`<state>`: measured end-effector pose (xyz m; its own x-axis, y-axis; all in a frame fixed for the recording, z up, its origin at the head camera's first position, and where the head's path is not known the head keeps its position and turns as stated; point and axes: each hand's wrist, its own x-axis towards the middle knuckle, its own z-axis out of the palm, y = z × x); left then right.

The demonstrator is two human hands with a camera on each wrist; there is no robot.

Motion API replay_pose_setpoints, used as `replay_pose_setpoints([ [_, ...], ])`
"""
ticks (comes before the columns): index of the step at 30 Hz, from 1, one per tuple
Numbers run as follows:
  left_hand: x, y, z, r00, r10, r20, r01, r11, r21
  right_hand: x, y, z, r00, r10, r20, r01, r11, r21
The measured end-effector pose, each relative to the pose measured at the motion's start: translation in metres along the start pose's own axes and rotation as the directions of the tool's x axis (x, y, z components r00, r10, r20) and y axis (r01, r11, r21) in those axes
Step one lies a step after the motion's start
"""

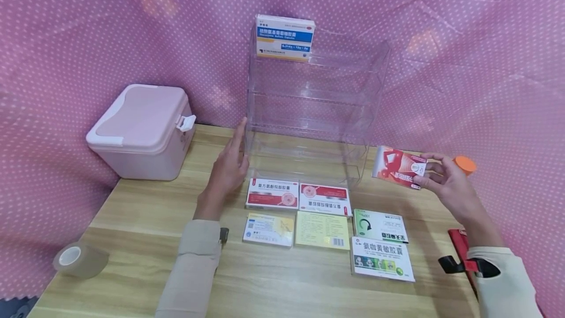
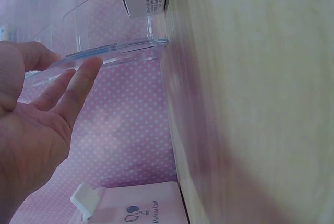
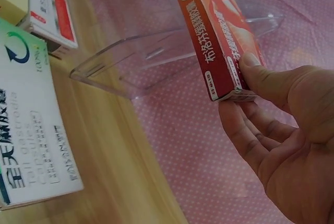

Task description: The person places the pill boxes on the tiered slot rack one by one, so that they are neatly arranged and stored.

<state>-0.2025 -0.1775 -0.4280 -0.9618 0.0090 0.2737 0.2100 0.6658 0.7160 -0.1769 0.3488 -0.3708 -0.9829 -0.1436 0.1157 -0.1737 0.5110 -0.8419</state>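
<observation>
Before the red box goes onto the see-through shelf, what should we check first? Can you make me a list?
1. Right hand has a firm hold on the red box: ok, thumb and fingers pinch one end.
2. Left hand steadies the clear shelf: ok, straight fingers rest on its left wall.
3. Free shelf levels: ok, only the blue-and-white box sits on top.
4. Path to the shelf: ok, nothing stands between.
5. Shelf stands flat on the table: cannot tell.
</observation>
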Motion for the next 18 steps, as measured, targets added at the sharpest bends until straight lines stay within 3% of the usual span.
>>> replay_pose_setpoints([
  [8,0.000,0.000,-0.001,1.000,0.011,-0.007,-0.011,1.000,0.001,0.010,-0.019,-0.005,0.998,-0.053,-0.034,0.056,0.996,0.074],
  [13,0.000,-0.002,0.000,1.000,0.007,-0.008,-0.007,1.000,-0.006,0.020,-0.030,-0.002,0.993,-0.091,-0.070,0.103,0.977,0.188],
  [18,0.000,-0.001,0.000,1.000,0.006,-0.006,-0.006,1.000,0.004,0.031,-0.044,0.000,0.983,-0.128,-0.133,0.154,0.967,0.204],
])
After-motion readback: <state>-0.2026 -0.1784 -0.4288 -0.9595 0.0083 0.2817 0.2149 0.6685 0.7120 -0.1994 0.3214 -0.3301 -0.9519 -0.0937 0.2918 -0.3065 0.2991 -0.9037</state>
